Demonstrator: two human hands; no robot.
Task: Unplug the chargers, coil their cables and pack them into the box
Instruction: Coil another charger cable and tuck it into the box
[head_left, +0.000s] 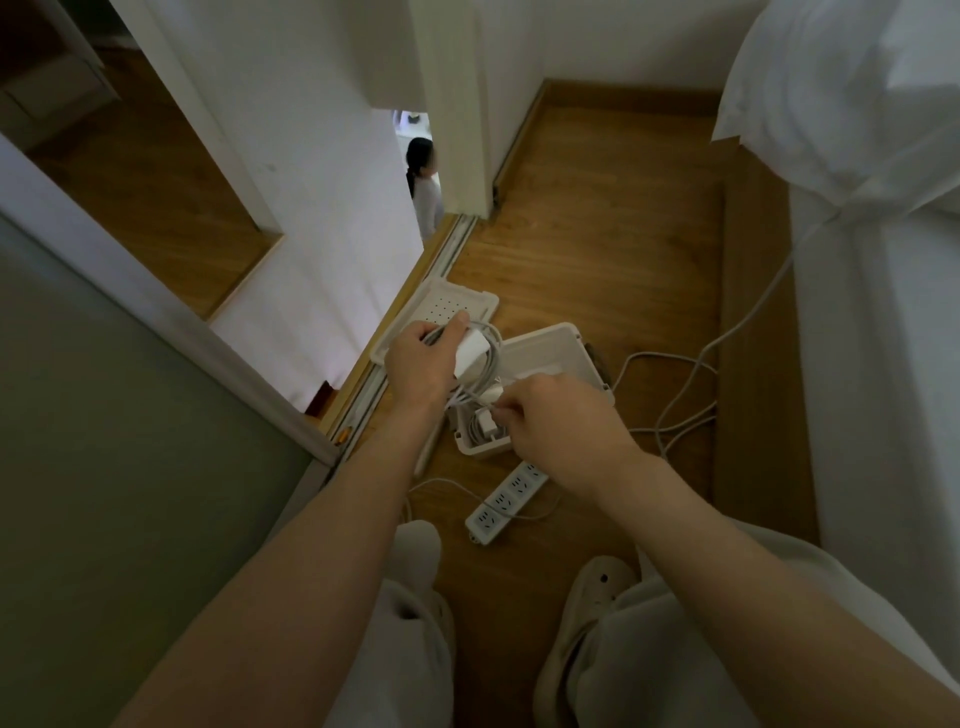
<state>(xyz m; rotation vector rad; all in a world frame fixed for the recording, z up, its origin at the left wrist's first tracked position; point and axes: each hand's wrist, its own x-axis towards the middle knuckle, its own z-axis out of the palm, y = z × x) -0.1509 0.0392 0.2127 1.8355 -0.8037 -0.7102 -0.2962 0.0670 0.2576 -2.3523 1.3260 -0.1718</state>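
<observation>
left hand (421, 366) – grips coiled charger (474, 352) | right hand (563, 423) – pinches cable (480, 399) | above box (589, 358)

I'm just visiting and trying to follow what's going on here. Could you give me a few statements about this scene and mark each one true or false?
1. The left hand holds a white charger with its cable coiled. True.
2. The box is closed. False: it stands open, and its lid lies beside it.
3. Another charger already lies in the box. True.
4. The power strip is inside the box. False: it lies on the wooden floor.
5. The right hand is empty. False: it pinches the cable.
</observation>
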